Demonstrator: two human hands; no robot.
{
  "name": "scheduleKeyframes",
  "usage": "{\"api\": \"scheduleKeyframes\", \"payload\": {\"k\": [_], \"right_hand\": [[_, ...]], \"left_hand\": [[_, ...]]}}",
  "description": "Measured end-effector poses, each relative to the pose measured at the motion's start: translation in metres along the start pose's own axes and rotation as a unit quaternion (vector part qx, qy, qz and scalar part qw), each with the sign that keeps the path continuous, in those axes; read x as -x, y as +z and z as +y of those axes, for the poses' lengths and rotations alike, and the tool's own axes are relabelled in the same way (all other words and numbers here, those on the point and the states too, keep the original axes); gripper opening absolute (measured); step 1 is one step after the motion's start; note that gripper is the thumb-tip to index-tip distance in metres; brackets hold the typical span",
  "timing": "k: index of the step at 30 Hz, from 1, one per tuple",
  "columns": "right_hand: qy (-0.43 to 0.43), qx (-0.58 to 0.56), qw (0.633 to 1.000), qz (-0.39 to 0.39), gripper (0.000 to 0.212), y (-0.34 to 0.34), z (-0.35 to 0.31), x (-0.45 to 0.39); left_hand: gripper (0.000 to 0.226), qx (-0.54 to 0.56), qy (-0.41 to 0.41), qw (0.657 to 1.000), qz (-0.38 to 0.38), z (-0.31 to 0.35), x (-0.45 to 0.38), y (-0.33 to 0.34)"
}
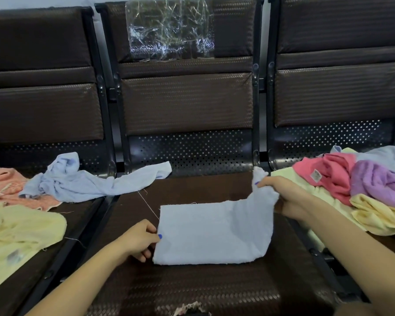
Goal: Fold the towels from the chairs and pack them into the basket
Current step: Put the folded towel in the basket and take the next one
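A pale blue towel (210, 233) lies partly folded on the middle chair seat (192, 288). My left hand (139, 239) pinches its left edge against the seat. My right hand (283, 192) grips the towel's right end and holds it lifted off the seat, so a corner sticks up above the fingers. No basket is in view.
A crumpled blue towel (82, 181) spans the left and middle seats. Peach (2, 183) and yellow (16, 231) towels lie on the left seat. Pink (328, 176), purple (379, 183) and yellow (374, 217) towels pile on the right seat. Clear plastic (169, 28) hangs on the middle backrest.
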State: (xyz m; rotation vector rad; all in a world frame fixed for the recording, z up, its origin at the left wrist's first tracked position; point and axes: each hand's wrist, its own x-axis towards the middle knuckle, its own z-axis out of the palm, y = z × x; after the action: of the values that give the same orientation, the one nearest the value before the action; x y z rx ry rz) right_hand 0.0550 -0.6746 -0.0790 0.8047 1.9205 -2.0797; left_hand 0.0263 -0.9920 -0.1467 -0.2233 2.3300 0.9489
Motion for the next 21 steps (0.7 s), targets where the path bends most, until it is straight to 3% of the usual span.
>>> {"api": "scheduleKeyframes", "payload": {"k": [3, 7, 11, 17, 21], "right_hand": [[-0.038, 0.015, 0.999, -0.016, 0.002, 0.039, -0.004, 0.004], [-0.071, 0.048, 0.994, -0.063, 0.029, 0.098, 0.007, -0.003], [-0.095, 0.165, 0.974, -0.125, 0.024, 0.154, 0.035, -0.017], [-0.132, 0.352, 0.911, -0.168, 0.007, 0.194, 0.077, -0.021], [-0.116, 0.382, 0.897, -0.189, 0.017, 0.194, 0.077, -0.014]], "left_hand": [[0.012, 0.035, -0.006, 0.999, -0.011, 0.0, 0.001, -0.001], [0.024, 0.042, -0.007, 0.999, -0.015, 0.0, -0.001, -0.001], [0.036, 0.032, -0.01, 0.999, -0.005, 0.001, -0.008, -0.001], [0.042, 0.042, -0.003, 0.999, 0.017, 0.001, -0.016, 0.001], [0.039, 0.033, 0.018, 0.999, 0.036, -0.002, -0.021, 0.003]]}}
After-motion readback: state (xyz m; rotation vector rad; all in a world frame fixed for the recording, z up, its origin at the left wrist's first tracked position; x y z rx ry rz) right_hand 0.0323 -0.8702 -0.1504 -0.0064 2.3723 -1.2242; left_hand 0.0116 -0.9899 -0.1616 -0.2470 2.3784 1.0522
